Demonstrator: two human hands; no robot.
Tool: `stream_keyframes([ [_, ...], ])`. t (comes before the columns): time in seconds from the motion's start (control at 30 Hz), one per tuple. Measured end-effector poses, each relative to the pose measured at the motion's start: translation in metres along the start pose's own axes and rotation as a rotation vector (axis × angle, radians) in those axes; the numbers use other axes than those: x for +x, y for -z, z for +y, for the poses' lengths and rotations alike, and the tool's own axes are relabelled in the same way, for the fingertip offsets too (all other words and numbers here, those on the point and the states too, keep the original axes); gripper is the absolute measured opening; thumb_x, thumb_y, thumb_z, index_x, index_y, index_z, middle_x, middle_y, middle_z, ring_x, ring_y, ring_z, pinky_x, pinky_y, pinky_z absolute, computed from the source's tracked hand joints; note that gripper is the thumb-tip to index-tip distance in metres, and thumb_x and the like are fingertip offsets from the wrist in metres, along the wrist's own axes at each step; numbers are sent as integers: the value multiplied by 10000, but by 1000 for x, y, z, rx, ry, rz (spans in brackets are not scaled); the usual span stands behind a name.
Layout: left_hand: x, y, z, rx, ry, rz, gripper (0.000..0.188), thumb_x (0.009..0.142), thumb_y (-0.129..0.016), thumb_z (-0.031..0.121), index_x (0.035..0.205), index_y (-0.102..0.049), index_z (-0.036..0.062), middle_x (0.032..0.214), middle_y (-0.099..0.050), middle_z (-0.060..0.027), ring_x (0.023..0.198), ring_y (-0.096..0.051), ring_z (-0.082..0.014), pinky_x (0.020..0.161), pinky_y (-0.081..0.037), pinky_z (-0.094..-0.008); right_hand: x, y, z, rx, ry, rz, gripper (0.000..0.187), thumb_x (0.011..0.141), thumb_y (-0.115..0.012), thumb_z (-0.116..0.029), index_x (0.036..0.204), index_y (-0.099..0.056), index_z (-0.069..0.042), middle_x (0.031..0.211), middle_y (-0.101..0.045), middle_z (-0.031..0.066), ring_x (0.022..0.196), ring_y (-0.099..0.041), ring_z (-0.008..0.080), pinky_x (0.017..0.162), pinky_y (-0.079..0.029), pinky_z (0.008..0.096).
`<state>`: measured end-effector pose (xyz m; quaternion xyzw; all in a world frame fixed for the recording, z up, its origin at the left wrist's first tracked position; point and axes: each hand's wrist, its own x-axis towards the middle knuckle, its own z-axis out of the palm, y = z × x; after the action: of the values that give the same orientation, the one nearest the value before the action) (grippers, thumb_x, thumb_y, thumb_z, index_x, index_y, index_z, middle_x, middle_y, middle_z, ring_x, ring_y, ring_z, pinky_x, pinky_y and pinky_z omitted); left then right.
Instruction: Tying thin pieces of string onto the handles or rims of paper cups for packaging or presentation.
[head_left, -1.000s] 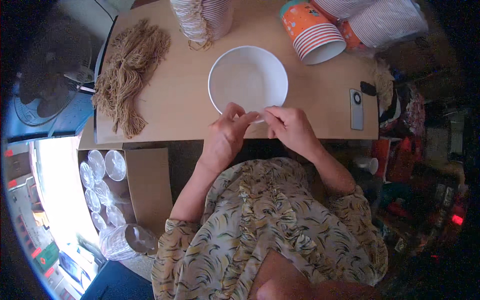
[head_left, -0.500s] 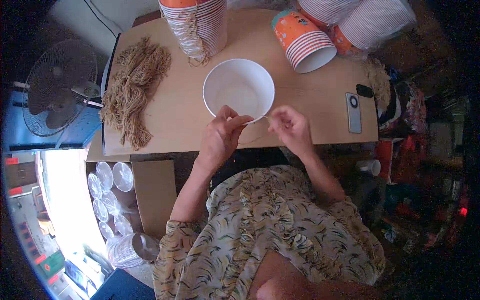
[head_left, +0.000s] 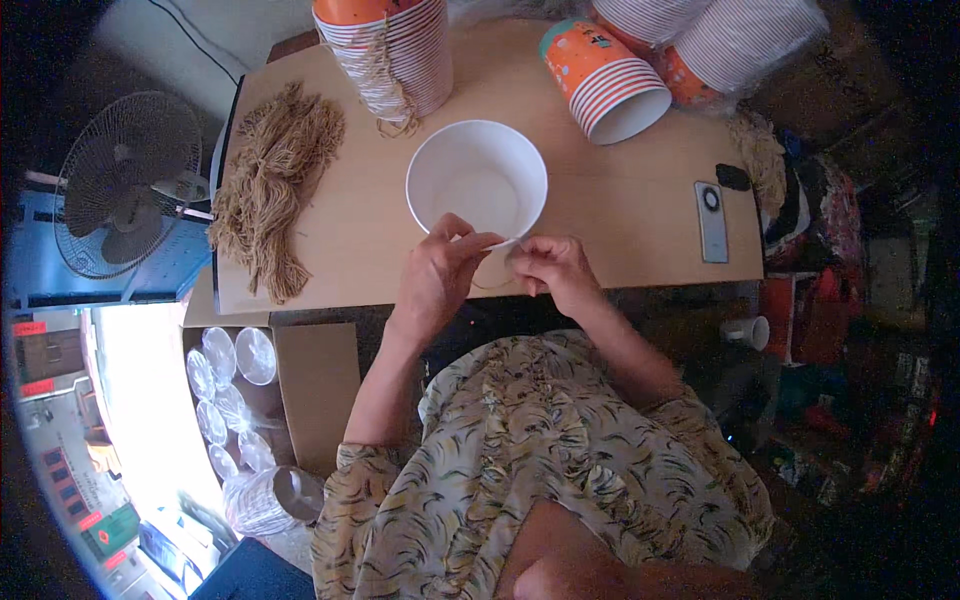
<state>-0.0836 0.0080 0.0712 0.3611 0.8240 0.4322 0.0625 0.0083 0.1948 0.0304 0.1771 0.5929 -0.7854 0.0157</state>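
A white paper tub (head_left: 430, 172) stands open side up near the table's front edge. My left hand (head_left: 432, 280) pinches the near part of its rim, thumb over the lip. Just right of that, my right hand (head_left: 562, 276) is closed in a pinch beside the rim, on what looks like a thin tan string (head_left: 490, 287). Part of the strand loops below the rim between my hands; the rest is hidden behind the fingers. A bundle of brown twine (head_left: 275, 185) lies on the left of the table.
A tall stack of orange tubs (head_left: 410, 65) with strands hanging on it stands at the back. Another stack (head_left: 600, 80) lies tipped at back right, beside wrapped tubs (head_left: 745, 50). A phone (head_left: 712, 222) rests at right. A fan (head_left: 125, 190) and a carton (head_left: 315, 395) are at left.
My right hand has moved left and closed in toward the rim, next to my left hand. The left hand still grips the tub. The whole view has shifted slightly.
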Motion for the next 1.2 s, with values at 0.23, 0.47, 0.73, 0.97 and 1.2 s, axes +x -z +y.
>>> stream_keyframes([
  [0.23, 8, 26, -3, -171, -15, -19, 349, 877, -622, -7, 1222, -643, 44, 1082, -673, -130, 830, -705, -248, 672, -556, -360, -19, 29, -56, -136, -144, -421, 87, 845, -684, -86, 835, -648, -7, 648, -598, 0, 526, -526, 60, 499, -415, 209],
  [0.47, 49, 30, 41, -301, -46, -365, 283, 977, -549, 70, 1251, -596, 19, 942, -658, -115, 703, -695, -177, 594, -536, -318, -15, 26, -87, -203, -92, -486, 98, 862, -680, -99, 843, -633, -15, 678, -589, -3, 542, -520, 59, 501, -414, 210],
  [0.73, 67, 25, 28, -597, 214, -680, 278, 1041, -511, 268, 949, -640, 40, 725, -590, 17, 605, -571, -54, 541, -444, -206, -18, 29, -93, 80, -50, -178, 231, 1006, -567, -217, 1131, -581, -23, 826, -632, 52, 573, -549, 77, 503, -437, 211],
  [0.97, 65, 20, 31, -662, 294, -640, 309, 1041, -511, 315, 921, -634, 58, 700, -574, 20, 571, -547, -60, 515, -415, -201, -25, 29, -82, -236, 360, 28, 241, 1010, -562, -194, 1184, -575, -28, 921, -630, 38, 663, -545, 54, 559, -447, 200],
  [1.2, 61, 17, 31, -701, 307, -618, 300, 1040, -513, 302, 918, -639, 58, 695, -573, 23, 569, -549, -57, 512, -408, -196, -22, 32, -80, -519, 536, -66, 161, 920, -662, -95, 1055, -634, -12, 869, -613, 10, 686, -517, 43, 620, -440, 215],
])
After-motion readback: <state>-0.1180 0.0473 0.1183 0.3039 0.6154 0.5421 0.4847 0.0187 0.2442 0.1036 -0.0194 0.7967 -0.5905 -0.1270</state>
